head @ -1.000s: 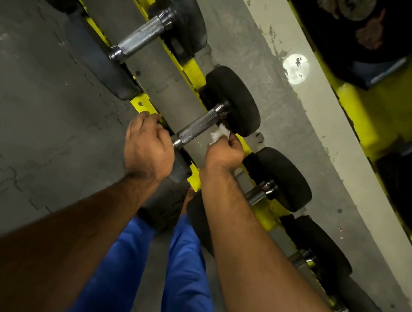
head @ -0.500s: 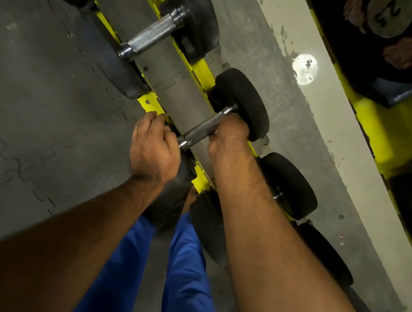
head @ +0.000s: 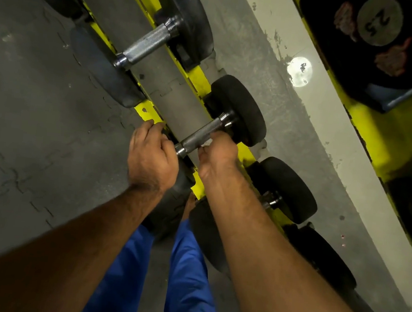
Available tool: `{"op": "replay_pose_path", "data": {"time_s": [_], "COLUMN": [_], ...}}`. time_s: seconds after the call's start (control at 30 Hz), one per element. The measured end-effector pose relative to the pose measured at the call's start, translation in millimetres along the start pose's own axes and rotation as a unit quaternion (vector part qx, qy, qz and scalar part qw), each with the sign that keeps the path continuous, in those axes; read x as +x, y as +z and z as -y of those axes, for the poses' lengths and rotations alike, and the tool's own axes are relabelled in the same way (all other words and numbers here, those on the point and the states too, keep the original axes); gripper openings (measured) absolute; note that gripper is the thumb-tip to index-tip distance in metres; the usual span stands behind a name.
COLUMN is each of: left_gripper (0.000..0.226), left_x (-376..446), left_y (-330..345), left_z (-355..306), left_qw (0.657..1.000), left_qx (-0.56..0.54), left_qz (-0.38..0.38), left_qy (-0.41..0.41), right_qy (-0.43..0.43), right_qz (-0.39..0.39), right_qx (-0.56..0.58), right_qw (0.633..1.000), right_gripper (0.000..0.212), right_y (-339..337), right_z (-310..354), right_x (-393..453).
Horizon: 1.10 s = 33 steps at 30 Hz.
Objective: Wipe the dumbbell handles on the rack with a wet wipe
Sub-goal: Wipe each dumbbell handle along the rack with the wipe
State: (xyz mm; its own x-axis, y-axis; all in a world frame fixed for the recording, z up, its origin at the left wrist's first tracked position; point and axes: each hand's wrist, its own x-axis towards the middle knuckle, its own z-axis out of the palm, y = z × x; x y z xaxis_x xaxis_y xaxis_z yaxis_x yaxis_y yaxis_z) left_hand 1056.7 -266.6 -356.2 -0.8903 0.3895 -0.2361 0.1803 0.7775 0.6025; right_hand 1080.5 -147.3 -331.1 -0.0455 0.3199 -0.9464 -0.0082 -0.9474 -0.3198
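Knurled steel dumbbell handle (head: 203, 135): on yellow rack (head: 196, 77), axis 2–8 o'clock. Right hand (head: 216, 154) curled around handle, nearer; wipe hidden. Left hand (head: 151, 157) grasps black end weight (head: 171, 203), 8 o'clock.

The scene is viewed from a single head-worn camera. It is aimed steeply downward, close above the dumbbell rack (head: 198, 80) and floor (head: 24, 122).

I have both arms stretched forward and down. My left hand (head: 152, 158) curls its fingers over a dumbbell end; my right hand (head: 216, 154) curls around the handle (head: 202, 136).
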Motion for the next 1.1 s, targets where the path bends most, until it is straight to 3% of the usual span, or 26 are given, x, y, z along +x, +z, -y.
{"op": "replay_pose_path", "data": {"time_s": [0.1,0.2,0.33,0.43,0.6,0.73,0.87,1.1], "left_gripper": [0.050,0.051,0.053,0.055,0.058,0.057,0.057,0.059], "left_x": [-0.5,-0.2,-0.4,-1.0,-1.1,-0.8,-1.1,-0.1], "left_y": [1.2,1.7,1.5,1.4,-0.1,0.3,-0.7,-0.2], "left_z": [-0.3,1.7,-0.5,-0.3,-1.3,-1.3,-1.2,-1.3], "left_qw": [1.000,1.000,1.000,1.000,1.000,1.000,1.000,1.000], "left_qx": [-0.007,-0.013,-0.016,-0.014,-0.013,-0.011,-0.009,-0.001], "left_qz": [-0.002,-0.009,-0.020,-0.021,-0.013,-0.014,-0.014,-0.007], "left_qy": [-0.005,-0.003,-0.003,-0.003,-0.010,-0.004,0.000,-0.008], "right_qy": [-0.064,-0.084,-0.010,-0.049,0.042,0.016,0.040,0.051], "right_qz": [0.014,-0.019,0.023,-0.004,0.058,0.021,0.026,0.026], "right_qx": [0.003,-0.113,-0.068,-0.001,-0.157,-0.133,-0.131,-0.262], "right_qw": [0.998,0.990,0.997,0.999,0.985,0.991,0.990,0.963], "right_gripper": [0.033,0.035,0.024,0.030,0.027,0.028,0.026,0.016], "right_y": [-5.7,-8.6,-17.1,-10.6,-28.0,-20.2,-24.4,-19.2], "right_z": [16.4,-6.9,-15.7,9.5,-19.2,6.0,-23.1,-35.4], "right_x": [11.7,1.4,-2.5,15.9,-5.6,14.4,5.6,26.7]}}
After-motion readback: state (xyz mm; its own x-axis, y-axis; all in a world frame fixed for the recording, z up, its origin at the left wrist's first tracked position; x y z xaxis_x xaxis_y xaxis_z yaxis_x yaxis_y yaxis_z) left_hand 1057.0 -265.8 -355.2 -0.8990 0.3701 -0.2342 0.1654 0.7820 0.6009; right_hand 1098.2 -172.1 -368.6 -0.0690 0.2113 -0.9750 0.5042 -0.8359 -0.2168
